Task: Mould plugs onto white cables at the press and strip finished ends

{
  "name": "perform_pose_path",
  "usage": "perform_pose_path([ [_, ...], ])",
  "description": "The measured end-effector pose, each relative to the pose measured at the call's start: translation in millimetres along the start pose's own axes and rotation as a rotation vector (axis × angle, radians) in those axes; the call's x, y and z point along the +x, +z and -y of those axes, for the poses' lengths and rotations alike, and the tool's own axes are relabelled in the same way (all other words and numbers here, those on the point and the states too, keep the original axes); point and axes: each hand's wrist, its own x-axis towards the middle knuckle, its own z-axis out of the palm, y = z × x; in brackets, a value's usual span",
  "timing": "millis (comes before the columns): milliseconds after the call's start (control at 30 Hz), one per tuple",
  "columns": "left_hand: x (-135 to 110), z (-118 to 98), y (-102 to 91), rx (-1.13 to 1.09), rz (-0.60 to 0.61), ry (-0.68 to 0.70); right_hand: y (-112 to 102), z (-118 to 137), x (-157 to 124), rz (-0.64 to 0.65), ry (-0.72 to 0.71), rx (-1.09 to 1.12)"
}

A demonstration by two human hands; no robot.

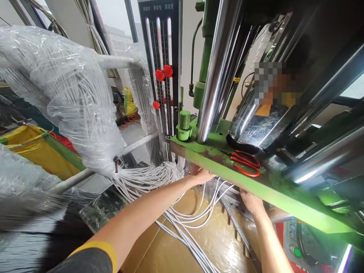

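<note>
My left hand [201, 175] reaches under the front edge of a green machine plate [280, 197], at the spot where several white cables [199, 212] run in; its fingers are hidden beneath the plate. My right hand [251, 201] also goes under the plate further right, fingers out of sight. The white cables trail from a bundle [148, 178] across a glossy tan surface [210, 242] below the plate.
Red-handled scissors [246, 163] lie on the green plate beside chrome columns [213, 72]. A rack with plastic-wrapped white cable bundles [74, 98] hangs at left. A black panel with red knobs [163, 72] stands behind. A control box with a green button [297, 252] sits lower right.
</note>
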Motion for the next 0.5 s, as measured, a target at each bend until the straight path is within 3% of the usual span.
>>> perform_pose_path([
  [167,-9,-13,16.8,0.157,-0.034,0.122,-1,32,-14,0.009,-0.070,-0.094],
  [267,-10,-16,21.0,0.235,0.020,0.191,3,45,-15,0.044,-0.097,-0.128],
  [367,-8,-14,16.0,0.276,0.091,0.253,3,51,-12,0.060,-0.075,-0.138],
  [500,-6,-3,4.9,0.296,0.090,0.249,-2,61,-7,0.073,-0.085,-0.109],
])
